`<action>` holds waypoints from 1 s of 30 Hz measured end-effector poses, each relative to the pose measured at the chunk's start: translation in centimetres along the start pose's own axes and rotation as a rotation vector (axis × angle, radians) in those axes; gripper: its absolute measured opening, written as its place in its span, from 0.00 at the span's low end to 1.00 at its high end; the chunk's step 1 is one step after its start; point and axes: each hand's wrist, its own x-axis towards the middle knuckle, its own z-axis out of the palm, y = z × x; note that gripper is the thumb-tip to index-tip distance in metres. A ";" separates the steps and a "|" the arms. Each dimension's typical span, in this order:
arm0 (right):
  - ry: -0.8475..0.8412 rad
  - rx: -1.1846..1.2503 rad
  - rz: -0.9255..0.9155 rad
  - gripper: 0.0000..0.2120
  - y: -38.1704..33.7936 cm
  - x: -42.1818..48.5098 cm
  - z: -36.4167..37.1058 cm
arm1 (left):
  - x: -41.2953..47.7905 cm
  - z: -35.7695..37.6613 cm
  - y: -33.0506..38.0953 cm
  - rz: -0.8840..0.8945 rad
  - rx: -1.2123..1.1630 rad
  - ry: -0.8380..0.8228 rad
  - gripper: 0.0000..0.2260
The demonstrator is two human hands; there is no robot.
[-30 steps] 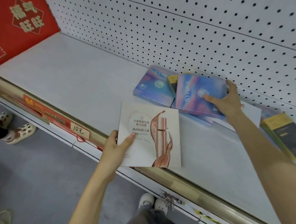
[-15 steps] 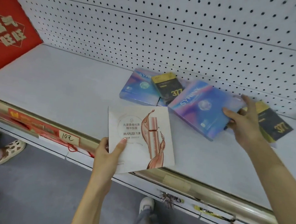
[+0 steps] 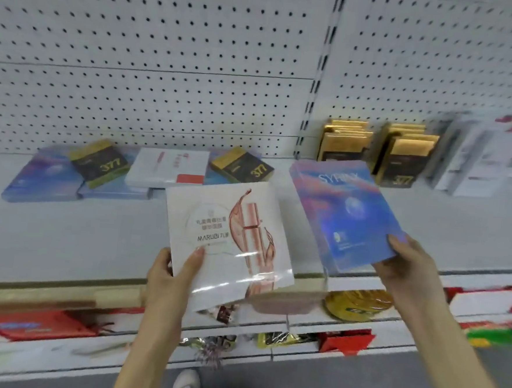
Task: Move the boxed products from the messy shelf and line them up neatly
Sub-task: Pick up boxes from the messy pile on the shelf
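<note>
My left hand (image 3: 174, 274) grips the lower left corner of a white MARUBI box (image 3: 230, 243), held up in front of the shelf edge. My right hand (image 3: 409, 265) grips the lower right corner of a blue-purple SYRINX box (image 3: 342, 213), lifted off the shelf and tilted. On the shelf at left lie a blue box (image 3: 34, 178), a black-and-gold 377 box (image 3: 99, 163) on top of it, a white box (image 3: 169, 165) and another 377 box (image 3: 241, 164), all at odd angles.
Black-and-gold boxes stand upright in two rows (image 3: 344, 144) (image 3: 406, 156) at the back right, with white boxes (image 3: 475, 157) upright beside them. A pegboard wall (image 3: 166, 66) backs the shelf (image 3: 63, 241). Lower shelves hold red packs (image 3: 27, 324) and gold items (image 3: 359, 302).
My right hand has lifted the blue-purple box off the pile and carried it right and toward me. The view has swung right, and the upright rows now show.
</note>
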 end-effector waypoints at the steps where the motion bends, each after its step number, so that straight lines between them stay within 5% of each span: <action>1: -0.014 0.005 0.010 0.15 -1.6 -0.9 -2.2 | -1.3 2.3 -0.5 0.001 -0.009 -0.012 0.12; 4: -0.017 -0.002 0.042 0.21 -5.4 -3.2 -8.9 | -5.1 9.0 -1.9 0.007 -0.036 -0.076 0.18; 12: 0.080 0.214 0.052 0.13 -13.1 -6.7 -21.8 | -13.5 23.1 -4.0 -0.085 -0.125 -0.174 0.08; 15: -0.010 0.317 0.000 0.23 -15.3 -6.2 -25.1 | -14.7 27.3 -4.0 -0.072 -0.098 -0.177 0.11; 18: -0.001 0.262 0.085 0.31 -16.6 -4.8 -28.3 | -14.9 31.8 -4.4 -0.031 -0.038 -0.163 0.13; 23: 0.034 0.272 0.191 0.17 -18.1 -1.2 -35.0 | -13.7 40.4 -5.9 -0.023 -0.059 -0.234 0.18; 26: 0.106 0.001 0.132 0.31 -20.8 3.0 -39.2 | -12.0 46.5 -7.9 0.019 -0.073 -0.247 0.20; 30: 0.127 -0.058 0.004 0.26 -26.5 8.3 -42.9 | -10.1 56.0 -9.4 0.042 -0.081 -0.244 0.12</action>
